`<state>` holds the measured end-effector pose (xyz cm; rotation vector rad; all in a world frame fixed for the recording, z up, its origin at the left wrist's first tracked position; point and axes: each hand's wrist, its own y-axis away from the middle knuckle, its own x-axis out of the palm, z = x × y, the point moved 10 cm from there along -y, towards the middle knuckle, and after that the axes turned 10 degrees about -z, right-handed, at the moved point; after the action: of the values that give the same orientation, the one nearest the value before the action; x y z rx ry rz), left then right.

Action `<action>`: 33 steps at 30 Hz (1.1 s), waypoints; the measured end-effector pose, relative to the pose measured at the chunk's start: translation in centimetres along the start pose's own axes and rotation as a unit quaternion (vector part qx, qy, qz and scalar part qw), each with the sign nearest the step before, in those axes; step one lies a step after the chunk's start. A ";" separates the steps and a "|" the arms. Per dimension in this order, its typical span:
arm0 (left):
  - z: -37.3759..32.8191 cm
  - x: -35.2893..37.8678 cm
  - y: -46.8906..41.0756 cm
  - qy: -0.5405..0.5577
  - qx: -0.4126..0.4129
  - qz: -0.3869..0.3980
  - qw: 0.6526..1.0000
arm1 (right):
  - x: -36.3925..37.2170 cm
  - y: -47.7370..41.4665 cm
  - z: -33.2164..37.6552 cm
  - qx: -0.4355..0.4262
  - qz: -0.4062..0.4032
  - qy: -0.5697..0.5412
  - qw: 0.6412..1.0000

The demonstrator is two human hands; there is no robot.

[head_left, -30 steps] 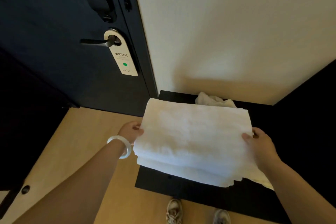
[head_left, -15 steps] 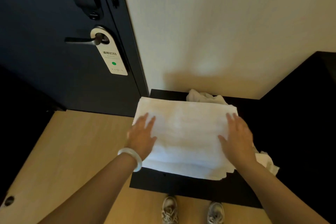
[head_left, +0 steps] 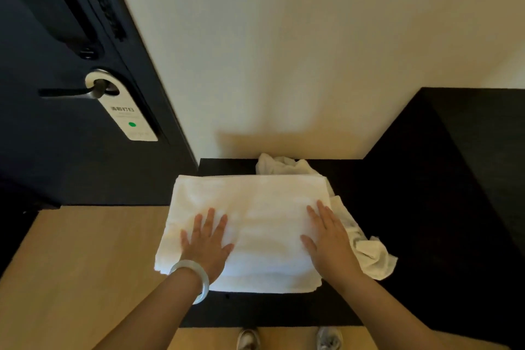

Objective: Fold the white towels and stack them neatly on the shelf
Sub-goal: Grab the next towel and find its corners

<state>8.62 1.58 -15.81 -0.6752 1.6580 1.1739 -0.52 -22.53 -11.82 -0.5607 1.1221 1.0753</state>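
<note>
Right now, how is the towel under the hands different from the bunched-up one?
The folded towel is flat and smooth; the crumpled towel is bunched and wrinkly. The folded towel lies in front; the crumpled towel peeks out behind. Both are white, on the dark shelf.

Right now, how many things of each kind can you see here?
Hands: 2 (left hand, right hand)
Folded towel pile: 1
Crumpled towel heap: 1
Shoes: 2
Bracelet: 1
Door tag: 1
Door handle: 1
Total: 9
</note>
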 end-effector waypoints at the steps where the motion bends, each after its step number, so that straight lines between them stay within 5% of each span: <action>1: -0.8 -0.6 -0.2 0.002 0.000 -0.016 1.000 | -1.0 0.0 -1.9 0.045 -0.021 -0.032 0.998; 7: -13.2 -4.7 -2.0 0.026 0.122 -0.138 0.983 | -2.7 -0.7 -12.8 0.189 0.023 -0.068 0.979; 13: -26.6 -5.4 -5.6 0.047 0.188 -0.099 0.976 | -1.0 -3.4 -18.7 0.255 0.092 -0.149 0.951; 23: -24.2 -4.0 -19.4 -0.057 -0.037 0.066 0.996 | 7.5 -7.5 -22.9 0.336 0.182 -0.198 0.903; 28: -21.7 -0.5 -23.8 0.042 -0.118 0.142 0.982 | 9.8 -6.8 -24.0 0.305 0.211 -0.096 0.924; 30: -21.1 0.4 -25.1 0.024 -0.125 0.160 0.979 | 10.3 -7.0 -24.6 0.299 0.189 -0.042 0.934; 33: -21.7 1.3 -26.1 0.043 -0.105 0.189 0.975 | 11.1 -8.5 -25.2 0.350 0.100 -0.141 0.921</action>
<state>21.67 -28.25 -25.47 -0.5586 1.8016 1.6294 -3.43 -42.20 -32.66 0.2742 1.2243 0.8113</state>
